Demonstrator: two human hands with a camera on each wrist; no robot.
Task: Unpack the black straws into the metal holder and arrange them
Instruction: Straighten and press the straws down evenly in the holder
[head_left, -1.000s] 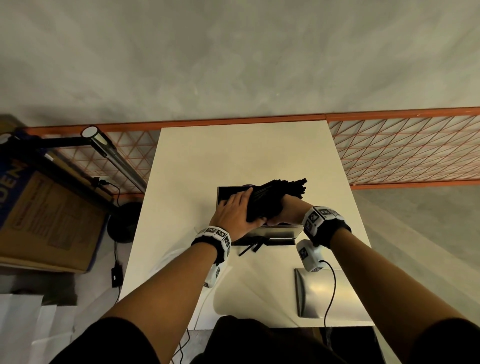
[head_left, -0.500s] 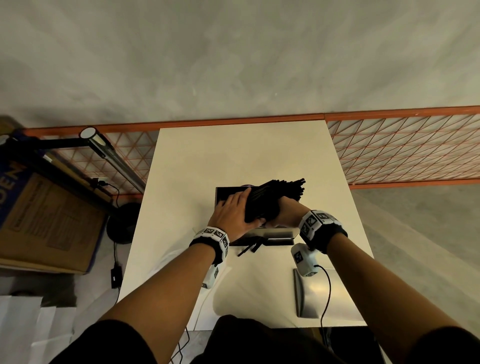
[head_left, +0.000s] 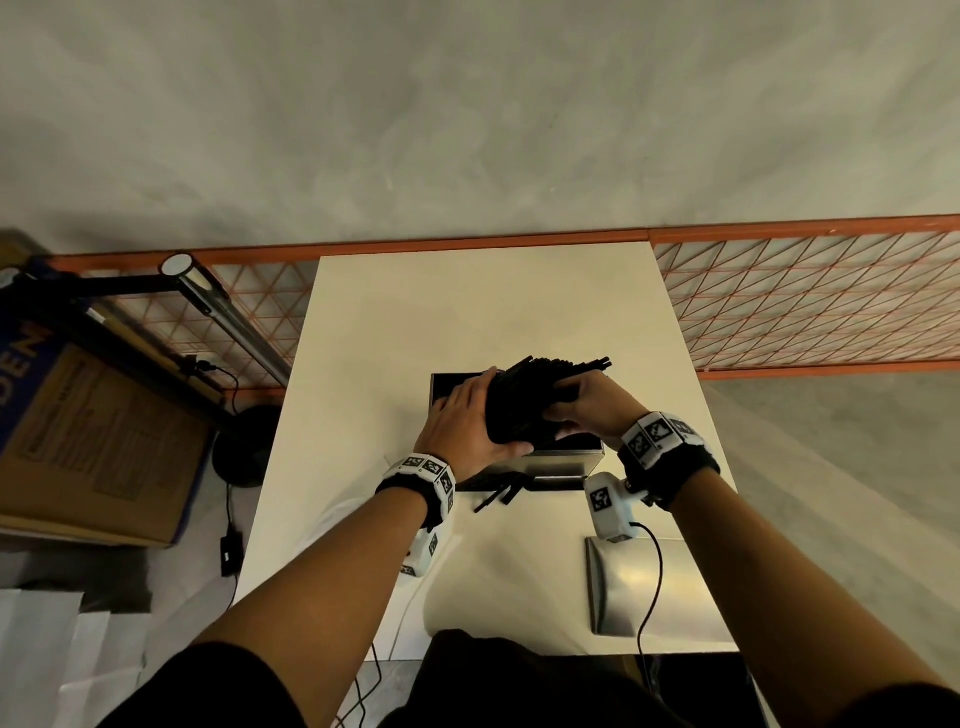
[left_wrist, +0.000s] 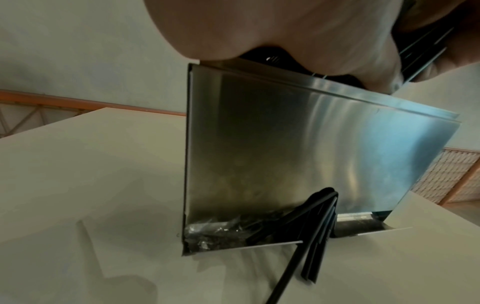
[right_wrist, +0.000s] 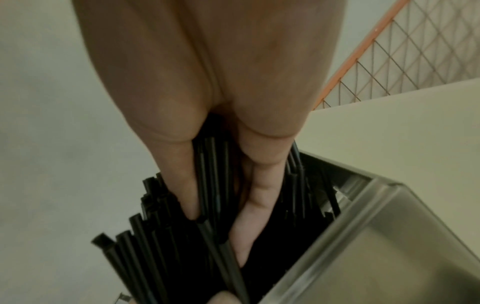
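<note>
A pale, cream-coloured table (head_left: 467, 312) carries a boxy metal holder (head_left: 563, 462), which stands upright near the middle. A few loose black straws (head_left: 497, 497) poke out of the open slot at the holder's foot and rest on the tabletop, fanned toward the near edge. A bent metal sheet (head_left: 670, 587) lies at the near right corner, apart from the holder.

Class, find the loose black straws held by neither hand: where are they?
In the head view, the loose straws poke out of the near bottom slot of the metal holder onto the white table, nearer the person than the left hand.
</note>
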